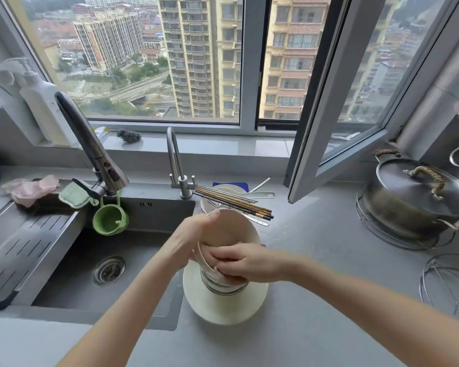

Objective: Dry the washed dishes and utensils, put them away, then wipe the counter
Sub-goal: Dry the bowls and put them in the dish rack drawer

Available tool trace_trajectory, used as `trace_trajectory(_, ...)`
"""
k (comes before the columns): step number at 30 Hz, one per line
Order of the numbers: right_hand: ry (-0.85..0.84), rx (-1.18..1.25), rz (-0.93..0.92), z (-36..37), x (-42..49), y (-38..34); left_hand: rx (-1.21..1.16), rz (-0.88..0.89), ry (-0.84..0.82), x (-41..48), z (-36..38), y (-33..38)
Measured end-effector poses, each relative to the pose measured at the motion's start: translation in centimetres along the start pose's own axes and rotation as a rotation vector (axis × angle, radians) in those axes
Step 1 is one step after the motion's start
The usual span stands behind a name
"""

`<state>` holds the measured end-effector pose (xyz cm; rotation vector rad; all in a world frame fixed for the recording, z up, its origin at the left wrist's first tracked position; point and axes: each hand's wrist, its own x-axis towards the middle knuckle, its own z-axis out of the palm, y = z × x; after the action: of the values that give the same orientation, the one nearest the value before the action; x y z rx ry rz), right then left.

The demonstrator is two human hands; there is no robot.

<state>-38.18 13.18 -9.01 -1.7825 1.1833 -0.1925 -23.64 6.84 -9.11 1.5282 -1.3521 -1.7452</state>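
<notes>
Holding a beige bowl (235, 229) tilted on its side: left hand (190, 242), thumb over the rim, fingers curled behind it. Right hand (247, 263) inside the bowl, fingers together and pressed flat on what looks like a pale cloth (217, 272). Beneath: stack of bowls (223, 287) on 1 white plate (223, 309), on the bench (329, 287) just right of the sink (90, 260). Behind: chopsticks (236, 205) across a rear bowl (205, 205).

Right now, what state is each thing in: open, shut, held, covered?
Window sash: swung open inward.
Pot: covered by its lid.
Tall tap: no water running.
Bowl: tilted, gripped by left hand, right hand pressing inside.
Chopsticks: lying across a white bowl.
Plate: flat on counter, bowls stacked on it.
</notes>
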Motion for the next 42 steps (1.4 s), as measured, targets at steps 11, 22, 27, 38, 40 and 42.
trace_trajectory(11,0.174,-1.17,-0.235,-2.4,-1.5,1.0,0.062,-0.102,-0.164,0.0,1.0,0.0)
trace_trajectory(22,0.66,1.046,0.103,-3.5,-6.9,-0.4,-0.114,-0.134,-0.147,0.6,3.9,-1.4)
trace_trajectory(27,0.91,0.681,0.169,-5.6,-8.9,0.8,-0.197,-0.094,-0.221,0.9,5.6,-0.8)
trace_trajectory(38,0.456,-0.545,0.114,0.8,-9.6,3.3,-0.093,0.19,-0.377,-0.5,10.6,1.3)
trace_trajectory(40,0.464,-0.364,0.124,0.4,-9.4,2.4,-0.123,0.154,-0.358,-0.5,11.4,1.6)
trace_trajectory(42,0.371,-0.211,0.099,0.2,-10.3,1.7,-0.128,0.085,-0.385,-0.3,11.4,1.9)
